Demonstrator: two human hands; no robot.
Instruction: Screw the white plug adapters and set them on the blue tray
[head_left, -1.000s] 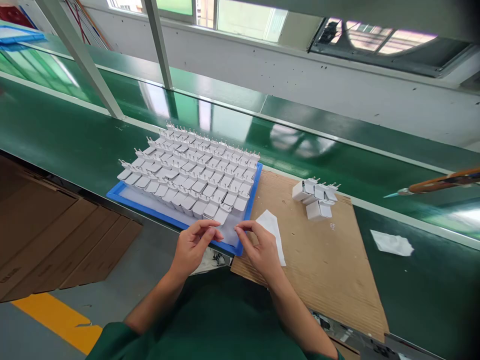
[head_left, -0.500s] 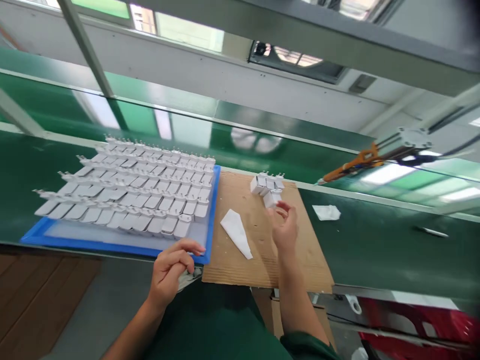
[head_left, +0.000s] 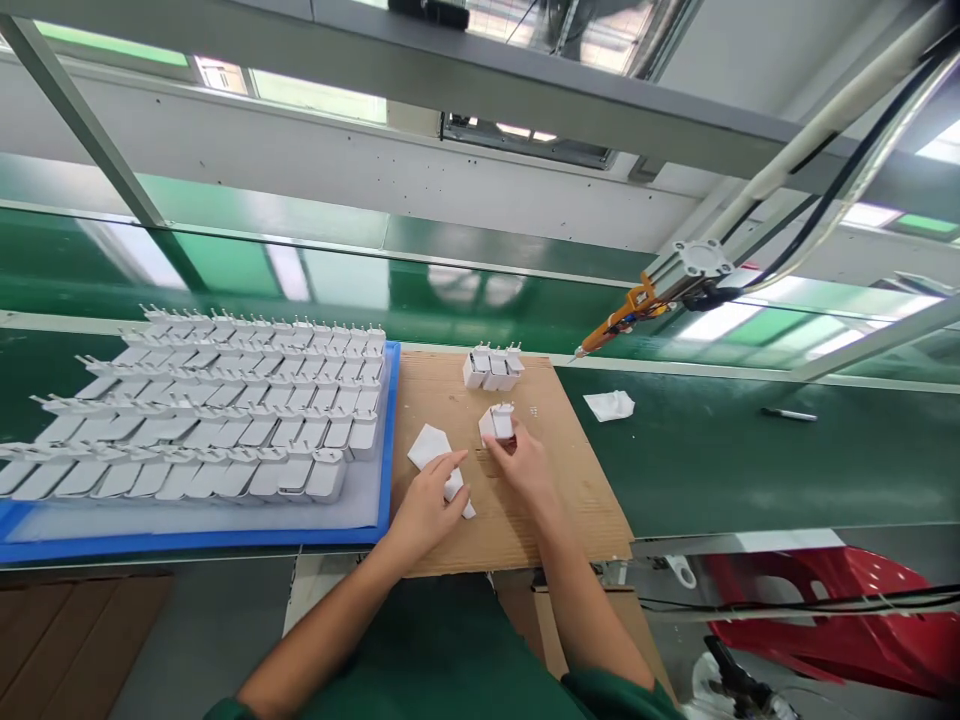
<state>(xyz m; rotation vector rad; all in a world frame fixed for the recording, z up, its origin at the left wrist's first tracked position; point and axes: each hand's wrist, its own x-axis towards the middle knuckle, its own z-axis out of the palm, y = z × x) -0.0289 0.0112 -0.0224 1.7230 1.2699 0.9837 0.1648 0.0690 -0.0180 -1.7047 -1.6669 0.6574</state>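
Observation:
My right hand pinches a white plug-in charger by its near side, low over the cardboard sheet; its pins point away from me. Over a folded white cloth hovers my left hand, thumb and fingers apart, partly covering it; whether it touches the cloth I cannot tell. Beyond the right hand, three more white chargers stand side by side near the cardboard's far edge. To the left, a blue-rimmed tray bears several rows of similar white chargers.
An orange tool on a metal arm hangs over the bench's far right side. On the green bench lie a crumpled white cloth and a pen-like object. A red plastic chair stands below at right.
My right hand has taken the nearest charger and drawn it towards me, away from the other three. My left hand has moved right, from the tray's corner to the folded cloth. The view has shifted right.

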